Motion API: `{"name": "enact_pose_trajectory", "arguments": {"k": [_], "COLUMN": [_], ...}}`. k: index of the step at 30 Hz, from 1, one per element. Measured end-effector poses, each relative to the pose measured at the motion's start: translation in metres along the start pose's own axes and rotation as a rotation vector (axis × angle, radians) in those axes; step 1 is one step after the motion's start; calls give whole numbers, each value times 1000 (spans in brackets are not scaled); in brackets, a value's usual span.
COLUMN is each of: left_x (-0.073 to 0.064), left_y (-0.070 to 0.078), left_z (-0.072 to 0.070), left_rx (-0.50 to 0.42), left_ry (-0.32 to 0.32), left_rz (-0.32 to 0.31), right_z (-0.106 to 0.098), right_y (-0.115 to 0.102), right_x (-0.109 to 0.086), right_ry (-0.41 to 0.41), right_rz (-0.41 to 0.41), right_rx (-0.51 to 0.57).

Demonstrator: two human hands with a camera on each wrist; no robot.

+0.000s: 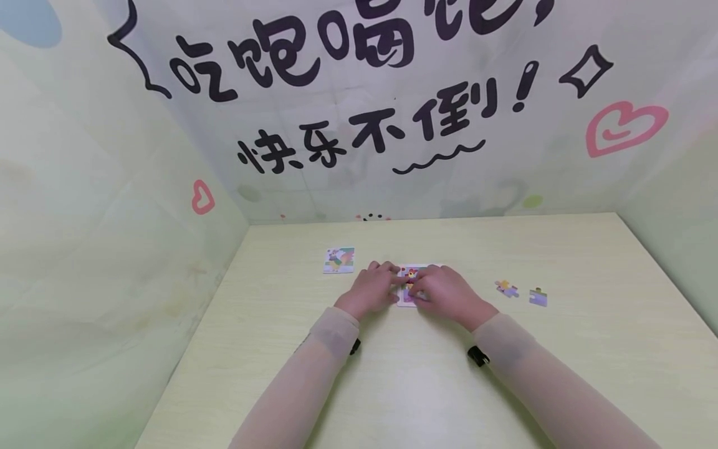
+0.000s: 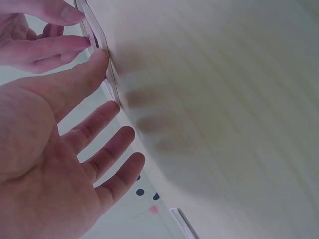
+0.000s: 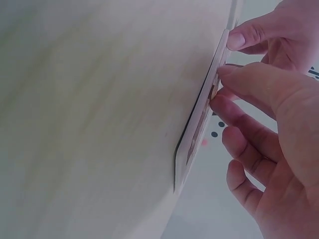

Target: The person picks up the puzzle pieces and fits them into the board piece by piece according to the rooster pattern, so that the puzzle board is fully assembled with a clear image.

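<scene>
A small puzzle board [image 1: 405,304] with a white rim and a colourful picture lies on the table between both hands. My left hand [image 1: 373,288] is at its left side, thumb at the near edge and index finger stretched over the picture. In the left wrist view, the other left fingers [image 2: 112,144] are loosely spread. My right hand [image 1: 445,293] reaches over the board's right part. Its thumb and index finger pinch a small puzzle piece [image 3: 213,92] close against the picture, and the fingertips cover most of that piece.
Two loose puzzle pieces, one orange and purple [image 1: 507,288] and one mostly purple [image 1: 538,297], lie to the right. A square picture card [image 1: 339,260] lies at the back left. Behind the pale table [image 1: 415,386] hangs a printed cloth [image 1: 348,199].
</scene>
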State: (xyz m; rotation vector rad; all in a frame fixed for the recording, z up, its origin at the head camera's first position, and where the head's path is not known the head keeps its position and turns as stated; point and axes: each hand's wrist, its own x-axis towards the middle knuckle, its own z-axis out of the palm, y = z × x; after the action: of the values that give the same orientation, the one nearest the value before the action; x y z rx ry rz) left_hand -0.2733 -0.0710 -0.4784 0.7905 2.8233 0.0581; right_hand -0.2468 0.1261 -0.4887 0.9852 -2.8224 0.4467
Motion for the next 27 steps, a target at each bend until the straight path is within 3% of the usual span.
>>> {"name": "enact_pose_trajectory", "arguments": {"k": [27], "left_x": [2], "left_y": [-3], "left_z": [5], "left_rx": [-24], "left_ry": [12], "left_rz": [5], "right_z": [1], "right_y": [-3], "right_x": [4], "right_ry": [3], "right_rz": [3], "right_rx": [-56]}}
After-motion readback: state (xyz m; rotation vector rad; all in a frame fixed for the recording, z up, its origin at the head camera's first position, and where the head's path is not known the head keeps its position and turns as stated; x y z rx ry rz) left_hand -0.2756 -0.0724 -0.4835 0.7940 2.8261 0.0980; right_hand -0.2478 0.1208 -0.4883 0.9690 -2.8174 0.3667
